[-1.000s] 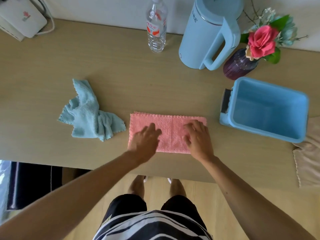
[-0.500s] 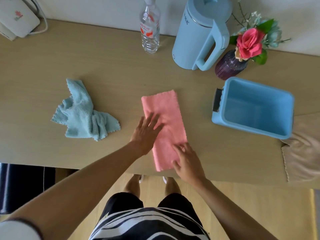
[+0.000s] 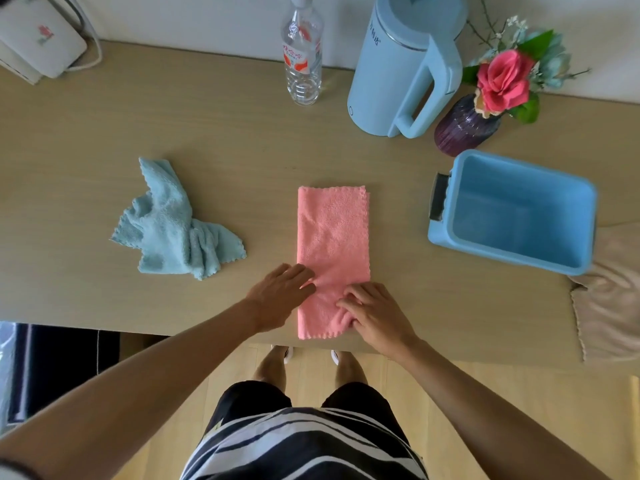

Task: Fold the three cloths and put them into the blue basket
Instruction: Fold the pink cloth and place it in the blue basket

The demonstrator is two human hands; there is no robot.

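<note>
far left, white box (image 3: 38,46) with a cord, cut off by the frame edge. on the table (image 3: 225,140), the blue cloth (image 3: 173,223) lies crumpled, unfolded, well apart from the hands. plastic bottle (image 3: 302,60) stands at the back wall, top cut off.

centre: pink cloth (image 3: 333,244) lies flat as a long strip, long axis running straight away from the person, near end at the table's front edge, far end out past the hands. left hand (image 3: 278,296) rests flat, fingers spread a little, at the strip's left edge near the near end, holding nothing. right hand (image 3: 375,315) is on the near right corner, fingers curled, cloth bunched under them; looks like a pinch on that corner but the thumb is hidden, so cannot tell for sure. both hands sit at the near end, so the next fold likely carries that end away along the long axis to the far edge; right hand is closer to a grip.

right: kettle (image 3: 405,67) and vase (image 3: 464,126) with flowers at the back. basket (image 3: 571,268) is empty, to the right of the strip, nearer the right hand. beige cloth (image 3: 609,306) lies beyond the basket, partly behind it and cut off at the frame edge; folded or not is hard to make out.
</note>
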